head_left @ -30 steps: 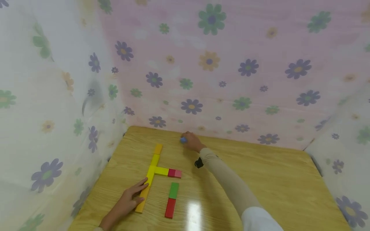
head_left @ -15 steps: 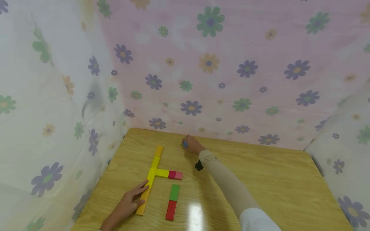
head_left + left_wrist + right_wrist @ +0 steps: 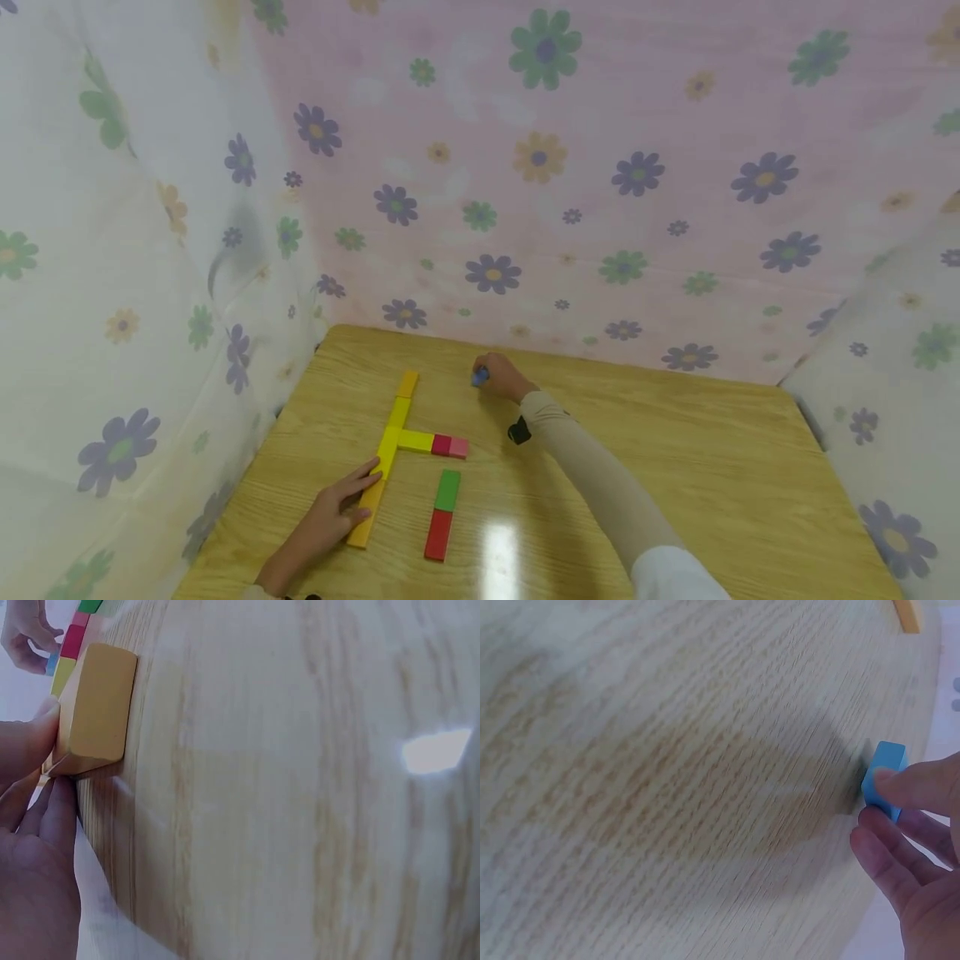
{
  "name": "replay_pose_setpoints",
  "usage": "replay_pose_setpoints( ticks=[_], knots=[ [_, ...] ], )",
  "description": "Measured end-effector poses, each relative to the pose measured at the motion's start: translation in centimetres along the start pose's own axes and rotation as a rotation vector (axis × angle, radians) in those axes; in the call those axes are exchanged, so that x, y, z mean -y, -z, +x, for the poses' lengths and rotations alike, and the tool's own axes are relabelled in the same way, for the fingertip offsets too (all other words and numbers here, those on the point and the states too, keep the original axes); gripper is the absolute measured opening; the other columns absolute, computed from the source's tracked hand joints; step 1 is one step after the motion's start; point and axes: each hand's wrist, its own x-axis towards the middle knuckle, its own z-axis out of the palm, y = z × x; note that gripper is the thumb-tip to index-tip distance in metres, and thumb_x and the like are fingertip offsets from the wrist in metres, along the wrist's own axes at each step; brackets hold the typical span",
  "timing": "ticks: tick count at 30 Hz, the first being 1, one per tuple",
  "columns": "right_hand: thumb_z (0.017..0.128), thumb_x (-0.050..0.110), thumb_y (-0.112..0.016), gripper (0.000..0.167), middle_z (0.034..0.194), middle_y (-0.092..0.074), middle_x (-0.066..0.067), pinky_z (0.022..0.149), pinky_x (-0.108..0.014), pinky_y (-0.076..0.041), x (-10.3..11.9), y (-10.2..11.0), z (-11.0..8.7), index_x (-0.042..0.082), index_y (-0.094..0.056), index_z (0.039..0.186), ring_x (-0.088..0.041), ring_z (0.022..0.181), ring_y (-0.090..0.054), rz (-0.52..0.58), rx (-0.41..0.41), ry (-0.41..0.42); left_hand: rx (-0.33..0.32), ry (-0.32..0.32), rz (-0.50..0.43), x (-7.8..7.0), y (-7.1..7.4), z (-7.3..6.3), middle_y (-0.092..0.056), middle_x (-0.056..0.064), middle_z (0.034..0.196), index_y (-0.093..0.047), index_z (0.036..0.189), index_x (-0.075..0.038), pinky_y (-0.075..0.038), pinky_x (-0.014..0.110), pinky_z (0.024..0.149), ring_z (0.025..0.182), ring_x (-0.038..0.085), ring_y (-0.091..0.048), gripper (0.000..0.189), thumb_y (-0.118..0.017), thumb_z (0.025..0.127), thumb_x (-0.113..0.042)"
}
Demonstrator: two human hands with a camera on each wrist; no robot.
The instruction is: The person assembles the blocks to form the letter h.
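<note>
Pinched between thumb and fingers of my right hand (image 3: pixel 504 377) is a small blue block (image 3: pixel 886 774), near the table's back edge. It is mostly hidden in the head view, but plain in the right wrist view. My left hand (image 3: pixel 330 512) rests its fingertips and thumb against a long row of blocks: an orange block (image 3: pixel 367 515) at the near end, yellow blocks (image 3: pixel 393 435) in the middle and a short orange block (image 3: pixel 407 384) at the far end. A side branch holds a yellow block (image 3: pixel 416 441), a dark red block (image 3: pixel 442 445) and a pink block (image 3: pixel 459 448).
Right of the row, a green block (image 3: pixel 447 490) and a red block (image 3: pixel 438 535) lie end to end. The wooden table (image 3: pixel 675 467) is enclosed by flowered cloth (image 3: pixel 570 183) at the back and sides.
My right hand has drawn the blue block slightly toward me from the back edge. The left hand and the laid blocks stay as they were; the view shifts a little.
</note>
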Motion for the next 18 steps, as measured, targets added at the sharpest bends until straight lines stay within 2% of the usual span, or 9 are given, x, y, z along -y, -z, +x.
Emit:
replay_pose_setpoints(
  ticks=[6,13,18],
  knots=[
    [0.086,-0.001,-0.065,0.015,0.104,-0.065,-0.017,0.082,-0.039,-0.051,0.8,0.5,-0.8,-0.002,-0.067,0.1,-0.029,0.099,-0.06,0.06,0.008,0.0,-0.005,-0.016,0.004,0.0,0.0,0.1,-0.033,0.013,0.15,-0.05,0.135,0.003,-0.033,0.01,0.095,0.134,0.033,-0.03,0.052,-0.065,0.085,0.003],
    [0.085,-0.003,-0.065,0.021,0.105,-0.064,-0.018,0.077,-0.038,-0.053,1.9,1.4,-2.0,-0.007,-0.065,0.105,-0.029,0.095,-0.062,0.104,-0.002,0.04,-0.009,-0.027,0.022,0.0,-0.1,0.1,-0.033,0.012,0.15,-0.049,0.135,0.003,-0.032,0.01,0.096,0.134,0.033,-0.03,0.052,-0.065,0.086,0.002],
    [0.085,0.0,-0.066,0.023,0.104,-0.062,-0.015,0.076,-0.035,-0.053,2.5,1.7,-3.0,-0.004,-0.065,0.107,-0.025,0.089,-0.062,0.135,0.023,0.024,-0.023,-0.047,0.044,-0.1,-0.1,-0.1,-0.035,0.016,0.148,-0.051,0.134,0.004,-0.034,0.011,0.095,0.132,0.038,-0.032,0.051,-0.066,0.085,0.001]
  ],
)
